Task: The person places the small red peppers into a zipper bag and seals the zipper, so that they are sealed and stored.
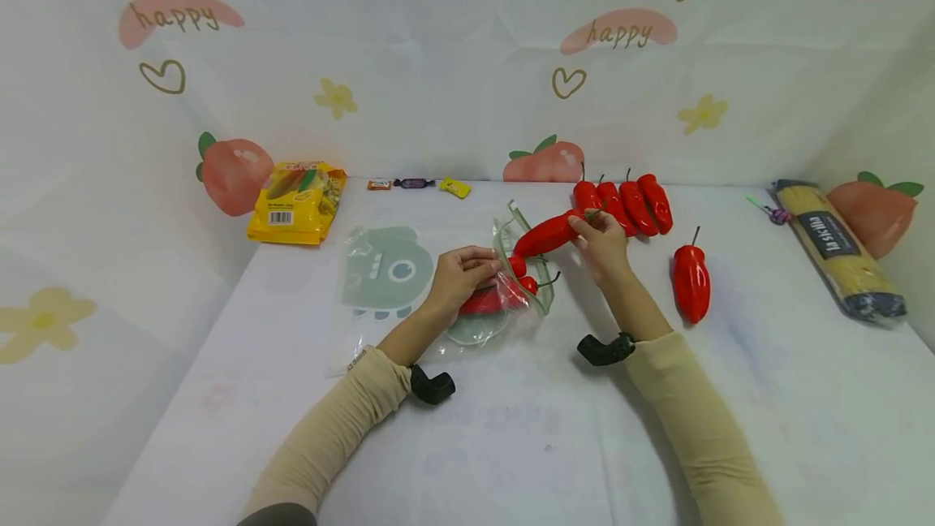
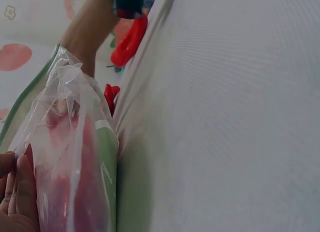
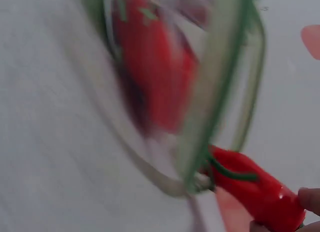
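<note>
My left hand (image 1: 462,276) pinches the rim of a clear zip bag (image 1: 467,333) with a green-edged mouth and a pale green cartoon print. Red peppers (image 1: 484,301) lie inside it, and a stem pokes out at the opening. In the right wrist view the bag's green zip edge (image 3: 220,92) is blurred, with a red pepper behind it. By its stem end, my right hand (image 1: 605,243) grips another red pepper (image 1: 546,235), whose tip is right at the bag's mouth. The left wrist view shows the left fingers (image 2: 25,192) at the bag's side.
Several red peppers (image 1: 635,205) lie in a row at the back; one more pepper (image 1: 691,282) sits nearer, to the right. A yellow snack bag (image 1: 298,203) and small wrapped candies (image 1: 414,183) are at the back left. At far right lie a pasta pack (image 1: 840,250) and a lollipop (image 1: 778,215).
</note>
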`<state>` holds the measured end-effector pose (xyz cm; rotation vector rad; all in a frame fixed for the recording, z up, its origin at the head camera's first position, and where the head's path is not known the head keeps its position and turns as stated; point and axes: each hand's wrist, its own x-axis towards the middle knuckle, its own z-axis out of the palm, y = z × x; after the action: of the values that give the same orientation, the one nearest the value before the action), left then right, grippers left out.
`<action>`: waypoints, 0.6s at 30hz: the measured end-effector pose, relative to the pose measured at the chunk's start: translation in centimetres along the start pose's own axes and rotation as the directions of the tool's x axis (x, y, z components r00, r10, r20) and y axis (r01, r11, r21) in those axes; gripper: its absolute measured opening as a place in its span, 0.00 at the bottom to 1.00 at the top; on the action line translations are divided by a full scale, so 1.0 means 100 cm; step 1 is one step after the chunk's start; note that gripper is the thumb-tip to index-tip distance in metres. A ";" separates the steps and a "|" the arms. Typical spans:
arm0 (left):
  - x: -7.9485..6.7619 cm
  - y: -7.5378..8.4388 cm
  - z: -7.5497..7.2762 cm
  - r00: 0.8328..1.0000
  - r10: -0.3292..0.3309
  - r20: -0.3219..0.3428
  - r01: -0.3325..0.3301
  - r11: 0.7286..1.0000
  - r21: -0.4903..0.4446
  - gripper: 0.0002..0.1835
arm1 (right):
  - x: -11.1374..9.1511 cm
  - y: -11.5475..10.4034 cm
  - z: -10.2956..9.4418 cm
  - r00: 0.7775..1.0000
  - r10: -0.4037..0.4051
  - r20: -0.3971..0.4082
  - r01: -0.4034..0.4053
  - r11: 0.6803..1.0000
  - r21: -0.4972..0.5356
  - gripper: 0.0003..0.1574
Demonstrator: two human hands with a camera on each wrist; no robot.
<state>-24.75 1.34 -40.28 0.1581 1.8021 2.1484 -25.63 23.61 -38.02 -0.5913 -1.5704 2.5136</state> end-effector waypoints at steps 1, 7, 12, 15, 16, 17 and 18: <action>0.000 0.000 0.000 1.000 0.001 0.002 -0.001 1.000 -0.002 0.12 | 0.001 0.006 0.003 1.000 0.011 0.021 -0.011 1.000 -0.006 0.14; 0.000 0.001 0.001 1.000 0.002 0.007 -0.003 1.000 0.004 0.13 | 0.004 0.025 0.008 0.995 0.086 0.059 -0.081 0.993 -0.085 0.10; 0.001 0.004 -0.002 1.000 -0.006 0.008 0.006 1.000 0.020 0.13 | 0.010 0.029 0.011 0.994 0.110 0.019 -0.104 0.970 -0.218 0.16; 0.001 0.004 -0.002 1.000 -0.007 0.018 0.007 1.000 0.011 0.13 | 0.013 0.033 0.014 0.995 0.094 0.019 -0.081 0.931 -0.355 0.21; 0.002 0.004 -0.002 1.000 -0.006 0.022 0.006 1.000 0.008 0.13 | 0.014 0.034 0.015 0.996 0.082 0.032 -0.062 0.911 -0.407 0.22; 0.002 0.004 -0.003 1.000 -0.004 0.024 0.004 1.000 0.005 0.13 | 0.014 0.036 0.016 0.997 0.062 0.041 -0.037 0.890 -0.455 0.23; 0.002 0.004 -0.003 1.000 -0.001 0.027 0.001 1.000 0.002 0.13 | 0.014 0.037 0.017 0.998 0.039 0.055 -0.006 0.866 -0.500 0.23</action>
<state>-25.05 1.10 -40.01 0.1854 1.7892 2.1343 -27.19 20.91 -41.00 -0.5842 -2.2741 2.1441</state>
